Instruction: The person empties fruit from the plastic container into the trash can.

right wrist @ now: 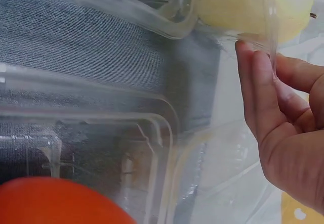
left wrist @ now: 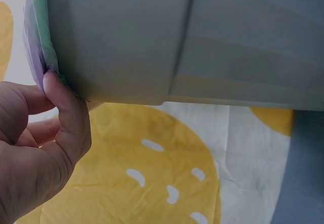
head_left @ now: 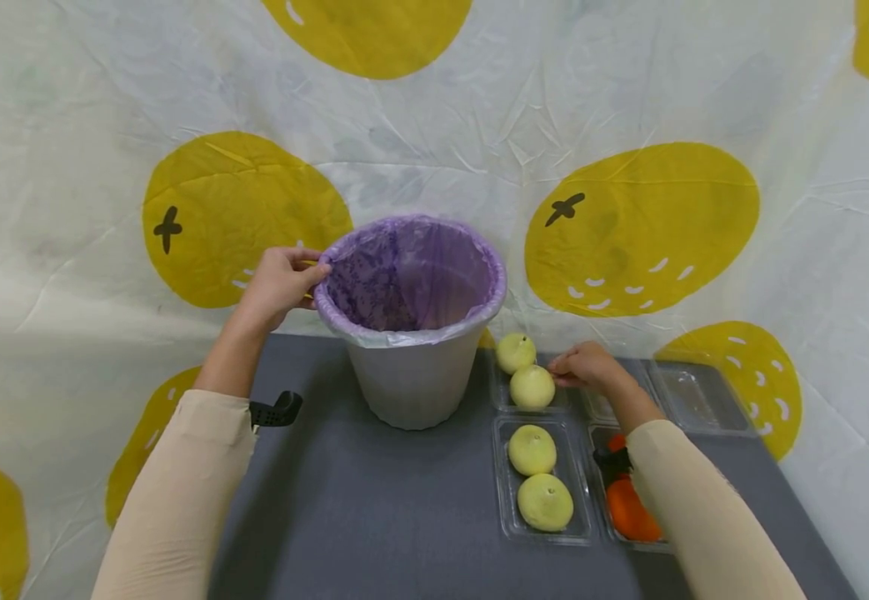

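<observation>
My left hand (head_left: 280,283) grips the rim of a grey bin (head_left: 412,379) on its left side, thumb over the edge. A purple bag (head_left: 434,275) lines the bin and folds over its rim. In the left wrist view, curled fingers (left wrist: 71,118) press the bag's edge against the bin. My right hand (head_left: 586,367) pinches the rim of a clear plastic tray (right wrist: 272,27), thumb on one side and fingers on the other. Two pale yellow round fruits (head_left: 532,388) sit in that tray; one has a dark stem.
Nearer stands a second clear tray (head_left: 505,500) with two pale yellow fruits. Beside it, partly under the right sleeve, is a tray of orange-red fruits (head_left: 631,508). Further clear trays (head_left: 696,396) lie at the back right. A fruit-print sheet (head_left: 434,125) hangs behind the grey table (head_left: 404,517).
</observation>
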A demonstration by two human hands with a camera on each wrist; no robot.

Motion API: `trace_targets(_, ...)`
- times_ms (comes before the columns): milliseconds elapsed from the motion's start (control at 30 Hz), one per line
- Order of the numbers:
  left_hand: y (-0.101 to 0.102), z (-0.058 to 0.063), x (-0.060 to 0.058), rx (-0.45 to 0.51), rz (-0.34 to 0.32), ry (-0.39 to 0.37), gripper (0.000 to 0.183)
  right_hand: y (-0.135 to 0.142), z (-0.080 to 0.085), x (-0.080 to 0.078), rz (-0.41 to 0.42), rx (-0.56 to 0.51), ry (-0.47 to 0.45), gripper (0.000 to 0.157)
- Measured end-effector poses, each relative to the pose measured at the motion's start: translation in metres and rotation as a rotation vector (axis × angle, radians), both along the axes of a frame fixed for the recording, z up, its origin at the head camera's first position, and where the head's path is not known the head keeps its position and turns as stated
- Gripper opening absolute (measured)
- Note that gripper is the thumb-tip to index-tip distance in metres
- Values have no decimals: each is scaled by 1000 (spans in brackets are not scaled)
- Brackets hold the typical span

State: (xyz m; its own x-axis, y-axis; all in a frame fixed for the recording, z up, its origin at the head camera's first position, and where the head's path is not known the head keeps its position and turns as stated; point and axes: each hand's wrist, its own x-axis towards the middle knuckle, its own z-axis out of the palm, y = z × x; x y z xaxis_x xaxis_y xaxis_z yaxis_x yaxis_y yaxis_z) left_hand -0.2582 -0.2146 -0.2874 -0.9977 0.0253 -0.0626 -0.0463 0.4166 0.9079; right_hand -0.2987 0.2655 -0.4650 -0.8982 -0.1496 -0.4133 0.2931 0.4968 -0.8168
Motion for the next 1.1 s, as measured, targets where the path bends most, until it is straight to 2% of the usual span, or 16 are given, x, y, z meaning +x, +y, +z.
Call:
trace_targets(333,-1,0,0,5,5,9,49,8,19,6,9,-35,-9,35)
trace_targets(500,-1,1,0,2,2,11,50,10,22,9,17,-40,0,34)
trace_targets(700,0,-1,-1,4,-6,13,50,17,25,12,33,-97,12,35)
trace_targets(1100,-1,-1,0,5,-7,21,50,23,51,16,66,-143,60,38)
